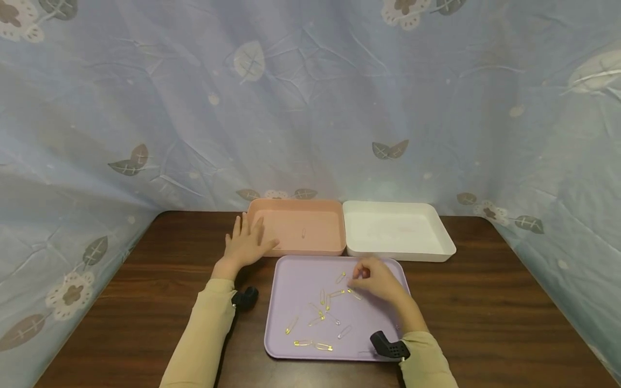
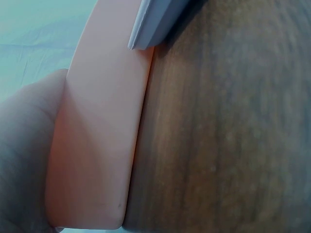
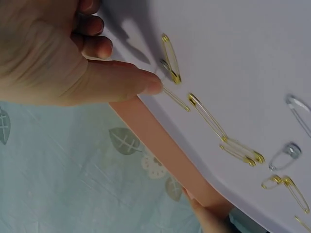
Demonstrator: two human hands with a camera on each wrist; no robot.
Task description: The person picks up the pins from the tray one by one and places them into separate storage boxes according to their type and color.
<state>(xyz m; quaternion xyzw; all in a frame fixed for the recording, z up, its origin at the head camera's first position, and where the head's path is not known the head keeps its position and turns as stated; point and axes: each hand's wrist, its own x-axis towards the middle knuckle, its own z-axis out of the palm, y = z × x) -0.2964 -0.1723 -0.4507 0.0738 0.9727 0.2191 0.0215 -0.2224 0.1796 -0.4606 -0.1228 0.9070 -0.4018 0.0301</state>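
Fingers (image 3: 146, 85) of our right hand (image 1: 380, 280) pinch a gold safety pin (image 3: 176, 98) near the lilac tray's (image 1: 291, 269) far edge.
Thin, light, slippery wire, we judge: best nipped mid-length. Our left hand (image 1: 245, 242) rests flat, fingers straight, against the pink tray (image 1: 296, 207).

My left hand (image 2: 24, 150) is a blurred mass at the left wrist picture's edge, the pink tray (image 2: 97, 145) covering my fingers. My right hand (image 3: 63, 58) is cut off by the right wrist picture's edge. A small item in the pink tray is too small to identify.
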